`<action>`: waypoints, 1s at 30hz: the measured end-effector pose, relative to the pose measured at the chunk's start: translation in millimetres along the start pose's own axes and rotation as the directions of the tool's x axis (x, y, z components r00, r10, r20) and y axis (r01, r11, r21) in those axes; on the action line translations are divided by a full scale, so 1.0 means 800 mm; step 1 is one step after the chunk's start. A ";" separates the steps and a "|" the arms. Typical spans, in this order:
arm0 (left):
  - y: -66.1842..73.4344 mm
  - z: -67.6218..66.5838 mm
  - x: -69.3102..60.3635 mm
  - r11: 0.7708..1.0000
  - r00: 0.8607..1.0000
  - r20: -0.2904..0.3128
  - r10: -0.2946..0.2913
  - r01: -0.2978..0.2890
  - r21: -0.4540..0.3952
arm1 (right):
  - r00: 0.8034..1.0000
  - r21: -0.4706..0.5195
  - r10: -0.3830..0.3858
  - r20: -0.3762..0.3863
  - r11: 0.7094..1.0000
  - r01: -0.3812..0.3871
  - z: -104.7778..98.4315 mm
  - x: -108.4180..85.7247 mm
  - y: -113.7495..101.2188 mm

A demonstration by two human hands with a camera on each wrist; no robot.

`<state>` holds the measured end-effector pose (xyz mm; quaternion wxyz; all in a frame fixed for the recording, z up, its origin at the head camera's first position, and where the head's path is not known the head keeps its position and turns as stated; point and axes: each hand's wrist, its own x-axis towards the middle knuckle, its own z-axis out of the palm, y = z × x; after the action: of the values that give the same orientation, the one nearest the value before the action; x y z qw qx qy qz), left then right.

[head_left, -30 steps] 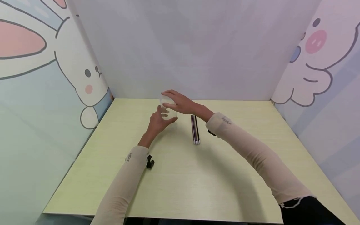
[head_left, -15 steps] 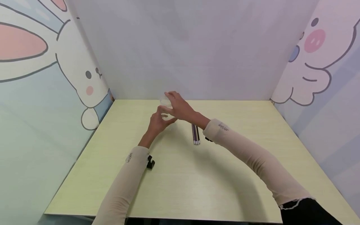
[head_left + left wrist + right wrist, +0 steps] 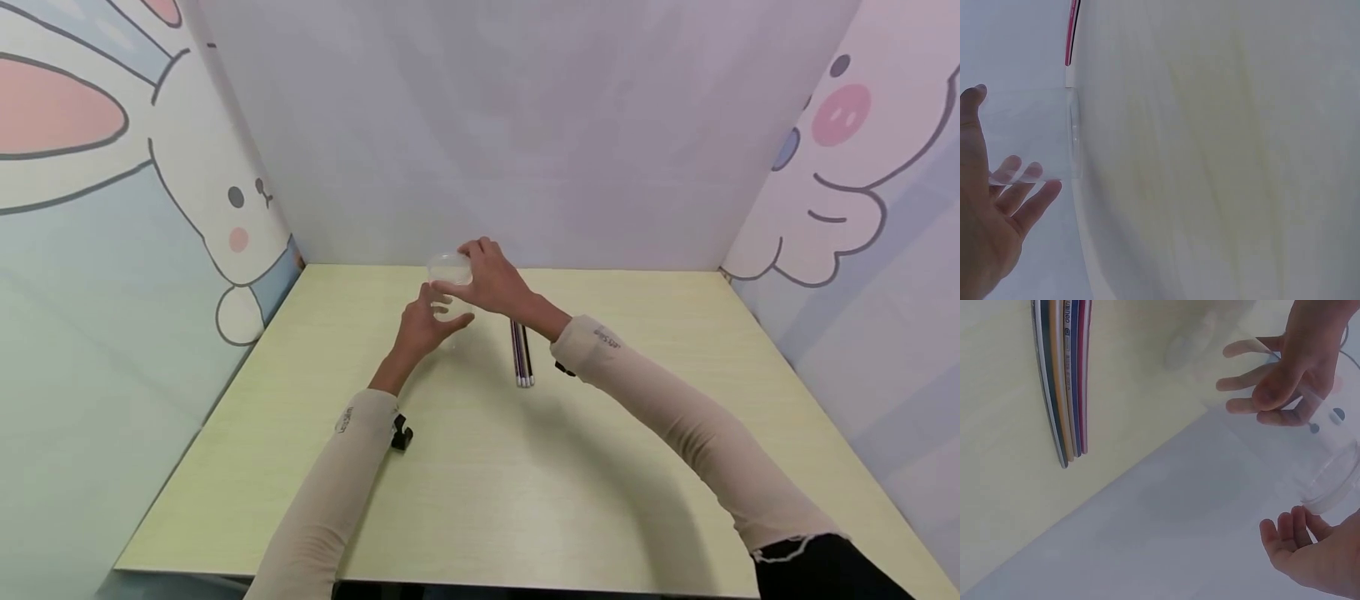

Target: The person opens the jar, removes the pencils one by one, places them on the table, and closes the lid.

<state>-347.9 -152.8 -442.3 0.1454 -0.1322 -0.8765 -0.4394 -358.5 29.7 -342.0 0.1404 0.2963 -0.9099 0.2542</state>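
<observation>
A clear plastic jar (image 3: 448, 268) stands near the back of the table, upright in the head view. My left hand (image 3: 422, 325) holds its lower body; in the left wrist view the thumb and fingers of that hand (image 3: 985, 212) lie on either side of the see-through wall (image 3: 1032, 128). At the top, my right hand (image 3: 491, 279) grips the rim with thumb and fingers. The right wrist view shows curled fingers (image 3: 1291, 531) against the thick round rim (image 3: 1335, 481). Whether that rim belongs to a separate lid, I cannot tell.
Several pencils (image 3: 522, 358) lie side by side on the pale table (image 3: 480, 500), right of the jar and partly under the right forearm. A plain wall (image 3: 510, 125) rises behind, and side walls with cartoon animals flank the table.
My right hand has turned about the jar's top: its fingers have swung from the far left side to the right side, uncovering the round top. The left hand stays in place.
</observation>
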 end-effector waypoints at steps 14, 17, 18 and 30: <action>0.004 0.003 -0.002 1.000 1.000 0.002 -0.013 0.013 0.007 | 0.954 -0.029 -0.181 0.239 0.981 0.194 -0.029 0.014 0.002; 0.006 0.004 -0.002 1.000 1.000 0.005 -0.022 0.022 0.011 | 0.953 -0.039 -0.193 0.233 0.977 0.207 -0.029 0.014 0.004; 0.006 0.004 -0.002 1.000 1.000 0.003 -0.024 0.024 0.011 | 0.955 -0.042 -0.194 0.223 0.977 0.208 -0.029 0.014 0.004; 0.003 0.000 -0.005 1.000 1.000 -0.013 -0.011 0.011 -0.017 | 0.993 -0.012 -0.026 0.115 1.000 0.027 -0.013 0.012 -0.019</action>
<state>-343.6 -152.0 -442.2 0.1474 -0.1256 -0.8725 -0.4486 -355.5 20.3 -323.7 0.0932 0.3216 -0.9141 0.2287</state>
